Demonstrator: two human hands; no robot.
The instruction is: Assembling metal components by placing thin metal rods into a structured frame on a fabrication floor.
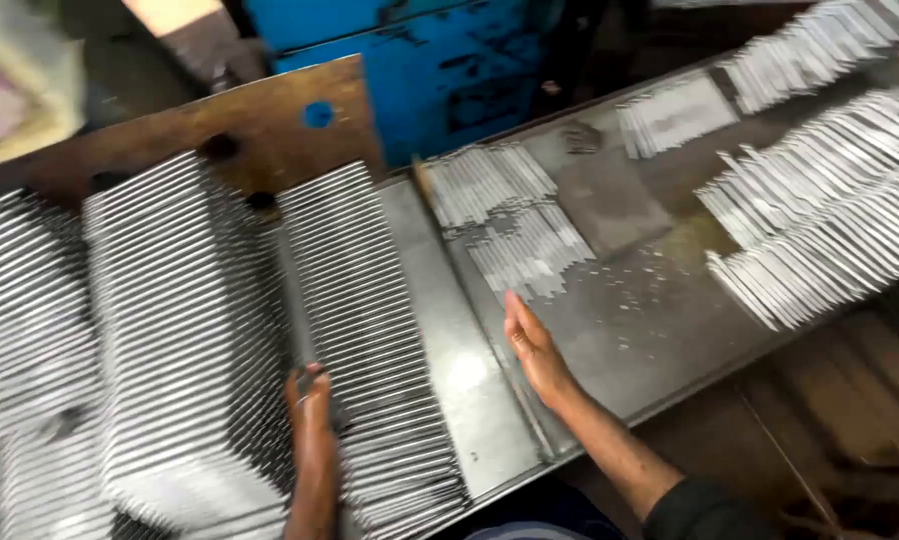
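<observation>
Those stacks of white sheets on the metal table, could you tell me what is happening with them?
A person is working at a metal table covered with fanned rows of white folded sheets. The left hand rests on the rows at the left, fingers tucked between two of them. The right hand is open and flat, edge-on above a bare stretch of table, touching no sheets. A smaller loose batch lies just beyond it, and long overlapping rows run along the right side. The picture is blurred by motion.
</observation>
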